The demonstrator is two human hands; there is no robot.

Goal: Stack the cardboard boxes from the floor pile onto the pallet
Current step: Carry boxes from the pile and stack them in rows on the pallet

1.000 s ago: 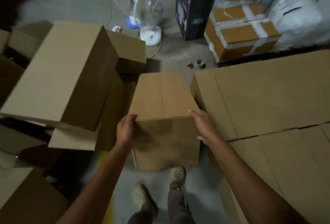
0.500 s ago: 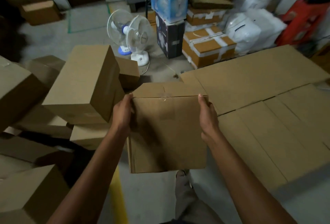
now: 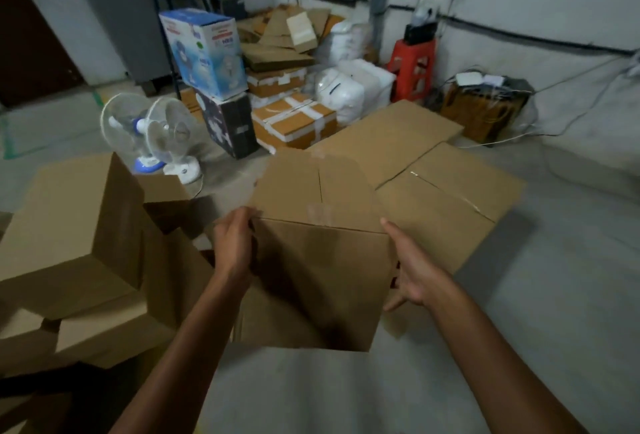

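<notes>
Cardboard box point(image 3: 318, 271), plain brown w/ clear tape on its top seam, is held up btwn both hands in front of the person. The floor pile of brown cardboard boxes point(image 3: 69, 225) is to its left. The low layer of big flat-topped brown cardboard boxes point(image 3: 443, 191) is just beyond it and to its right. L hand point(image 3: 233, 246) grips the upper left corner, fingers curled round the edge. R hand point(image 3: 414, 271) lies against the right side, thumb straight up by the top corner, fingers straight and pointing down; can't tell if they're spread. Grey concrete floor point(image 3: 554, 295) below. Further back: two white-and-blue table fans point(image 3: 149, 135), a blue-and-white printed carton point(image 3: 204, 49), and a red plastic stool point(image 3: 412, 66) by the wall.
</notes>
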